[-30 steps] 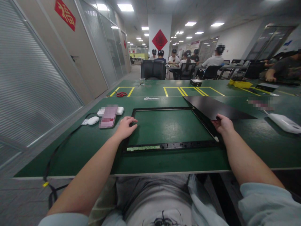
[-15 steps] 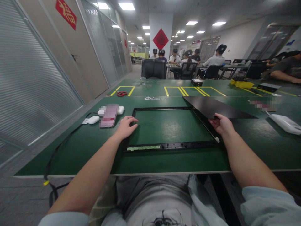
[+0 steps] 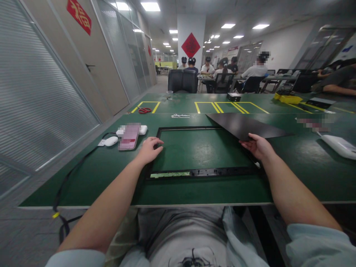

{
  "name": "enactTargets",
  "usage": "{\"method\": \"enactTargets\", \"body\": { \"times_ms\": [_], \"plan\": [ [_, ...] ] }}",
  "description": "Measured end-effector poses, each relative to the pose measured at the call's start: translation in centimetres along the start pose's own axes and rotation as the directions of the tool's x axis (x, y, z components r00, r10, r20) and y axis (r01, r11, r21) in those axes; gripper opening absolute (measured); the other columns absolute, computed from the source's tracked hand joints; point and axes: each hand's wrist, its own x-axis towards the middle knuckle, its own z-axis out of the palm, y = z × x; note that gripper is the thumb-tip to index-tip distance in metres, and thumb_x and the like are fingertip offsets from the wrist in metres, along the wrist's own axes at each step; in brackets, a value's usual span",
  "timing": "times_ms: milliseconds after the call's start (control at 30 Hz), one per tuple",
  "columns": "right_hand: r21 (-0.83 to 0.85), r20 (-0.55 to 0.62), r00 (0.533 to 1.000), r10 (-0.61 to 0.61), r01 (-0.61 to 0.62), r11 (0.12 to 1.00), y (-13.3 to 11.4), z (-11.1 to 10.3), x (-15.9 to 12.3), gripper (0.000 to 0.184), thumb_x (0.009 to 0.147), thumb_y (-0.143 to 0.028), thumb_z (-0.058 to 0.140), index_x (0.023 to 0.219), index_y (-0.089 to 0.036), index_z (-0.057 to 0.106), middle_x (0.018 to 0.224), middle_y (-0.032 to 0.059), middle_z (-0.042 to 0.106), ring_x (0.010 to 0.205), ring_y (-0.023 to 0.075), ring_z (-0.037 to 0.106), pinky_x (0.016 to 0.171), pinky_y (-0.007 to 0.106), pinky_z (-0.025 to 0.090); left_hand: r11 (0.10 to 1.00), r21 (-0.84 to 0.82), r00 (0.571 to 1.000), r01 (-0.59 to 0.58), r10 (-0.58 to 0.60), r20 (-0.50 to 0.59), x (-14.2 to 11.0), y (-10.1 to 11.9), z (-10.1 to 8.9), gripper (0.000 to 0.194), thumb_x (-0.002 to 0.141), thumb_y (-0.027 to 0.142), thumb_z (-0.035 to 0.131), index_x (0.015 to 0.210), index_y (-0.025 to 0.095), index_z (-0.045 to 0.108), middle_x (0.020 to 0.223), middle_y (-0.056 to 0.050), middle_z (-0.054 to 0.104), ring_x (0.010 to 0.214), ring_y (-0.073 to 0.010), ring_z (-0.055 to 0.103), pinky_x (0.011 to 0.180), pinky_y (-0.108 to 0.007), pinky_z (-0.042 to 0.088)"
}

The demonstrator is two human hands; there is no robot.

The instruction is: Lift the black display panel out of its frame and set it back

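A thin black rectangular frame (image 3: 225,171) lies on the green table, with a strip of green at the left of its near bar. My left hand (image 3: 149,150) sits on the frame's left bar, its fingers curled over it and its palm side hidden. A flat, dark panel (image 3: 249,124) is tilted above the frame's right side and covers its far right corner. Gripped at its near edge by my right hand (image 3: 260,147), the panel hides part of the frame's right bar. A small pale piece (image 3: 257,164) shows at the frame's near right corner.
To the left lie a pink phone (image 3: 129,136), a white mouse-like device (image 3: 110,141) and a black cable (image 3: 66,180). Red-handled scissors (image 3: 144,110) and a clear cup (image 3: 169,95) stand farther back. At right is a white device (image 3: 338,145); a yellow object (image 3: 287,98) lies behind it.
My right hand has shifted left with the dark panel, which now covers more of the frame's right side. My left hand has stayed on the frame's left bar.
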Motion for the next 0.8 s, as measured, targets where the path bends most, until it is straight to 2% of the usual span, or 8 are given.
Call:
{"method": "enactTargets", "body": {
  "times_ms": [200,300,467,667,800],
  "plan": [
    [-0.06,0.073,0.997,0.016,-0.012,0.998,0.1,-0.4,0.5,0.022,0.101,-0.011,0.055,0.089,-0.019,0.071,0.069,0.0067,0.075,0.058,0.018,0.073,0.052,0.022,0.061,1.0,-0.002,1.0,0.001,-0.001,0.012,0.0,0.1,-0.1,0.026,0.085,0.035,0.069,0.105,0.025,0.083,0.13,-0.011,0.069,0.131,-0.037,0.063,0.124,-0.058,0.044],
    [-0.058,0.075,0.997,0.034,-0.03,0.998,0.2,-0.6,0.9,0.017,0.095,-0.007,0.061,0.089,-0.018,0.072,0.07,0.0063,0.076,0.057,0.0176,0.072,0.052,0.022,0.062,1.0,-0.009,1.0,0.004,-0.004,0.014,0.0,0.1,-0.1,0.026,0.085,0.034,0.069,0.105,0.024,0.083,0.13,-0.012,0.068,0.132,-0.0378,0.063,0.124,-0.058,0.044],
    [-0.026,0.07,0.997,0.045,-0.044,0.999,0.2,-0.7,1.0,0.02,0.086,0.0,0.064,0.09,-0.017,0.073,0.072,0.0052,0.077,0.057,0.0179,0.073,0.053,0.024,0.063,1.0,-0.029,1.0,0.002,-0.002,0.005,0.0,-0.1,0.0,0.026,0.084,0.033,0.07,0.105,0.025,0.082,0.13,-0.012,0.069,0.131,-0.0377,0.063,0.124,-0.059,0.043],
    [-0.016,0.088,0.989,0.115,-0.114,0.993,0.4,-0.8,1.0,0.022,0.079,0.0,0.065,0.088,-0.019,0.074,0.07,0.0043,0.076,0.056,0.0208,0.072,0.052,0.028,0.063,0.997,-0.074,1.0,0.013,-0.015,-0.022,0.1,-0.1,0.2,0.033,0.083,0.033,0.071,0.114,0.025,0.079,0.128,-0.011,0.07,0.131,-0.0365,0.063,0.123,-0.057,0.045],
    [-0.027,0.082,0.993,0.09,-0.088,0.996,0.9,-1.0,1.2,0.019,0.076,-0.001,0.07,0.083,-0.018,0.074,0.066,0.005,0.074,0.052,0.0216,0.071,0.05,0.029,0.062,0.991,-0.123,0.998,0.052,-0.057,-0.038,0.1,-0.2,0.3,0.048,0.084,0.033,0.07,0.13,0.02,0.071,0.135,-0.014,0.067,0.129,-0.0352,0.066,0.116,-0.054,0.053]
  ]
}}
